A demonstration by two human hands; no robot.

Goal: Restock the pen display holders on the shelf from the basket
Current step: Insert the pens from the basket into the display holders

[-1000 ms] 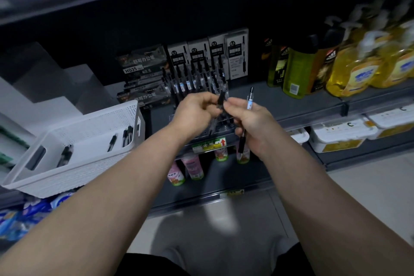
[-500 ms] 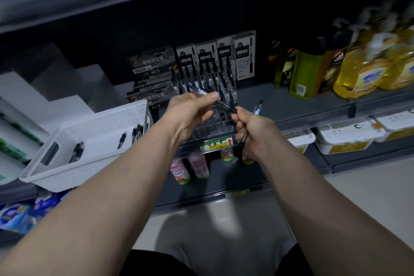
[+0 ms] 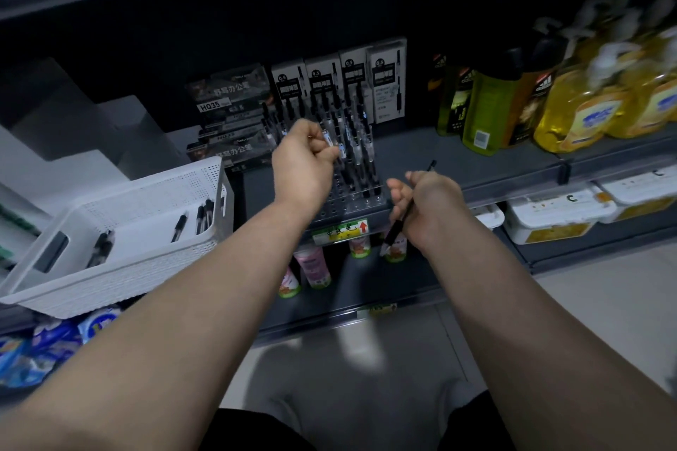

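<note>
Dim aisle, dark backing panel, grey shelving.

Far left: a white perforated basket (image 3: 154, 194) is sitting tilted on the shelf edge, with loose pens (image 3: 203, 218) lying inside it against the right wall and a few more in the near left corner. Blue packets (image 3: 55, 344) are showing on the level below it.

Just right of the basket, flat stacked boxes (image 3: 230, 121) are lying behind the pen display holder (image 3: 351, 201), a dark stepped rack of holes. Its back rows are standing full of pens and its front rows are showing open holes. Upright cartons (image 3: 388, 84) are lining the wall behind it. A green-and-yellow price label (image 3: 340, 232) is hanging on the rail under the rack.

The left hand (image 3: 304, 165) is hovering over the rack's left side, fingers curled, pinching a labelled pen (image 3: 331, 139) upright among the standing ones. I cannot tell whether its tip is sitting in a hole.

The right hand (image 3: 425, 205) is waiting at the rack's front right corner, fingers loosely bent round a black pen (image 3: 394, 234) slanting through the palm.

Small pink-capped bottles (image 3: 313, 269) are standing on the lower shelf. Bare grey shelf (image 3: 414, 154) is running rightward to green and yellow bottles (image 3: 575, 117), blurred. White tubs (image 3: 553, 218) are sitting beneath them. Pale floor (image 3: 604, 289) is showing at right.
</note>
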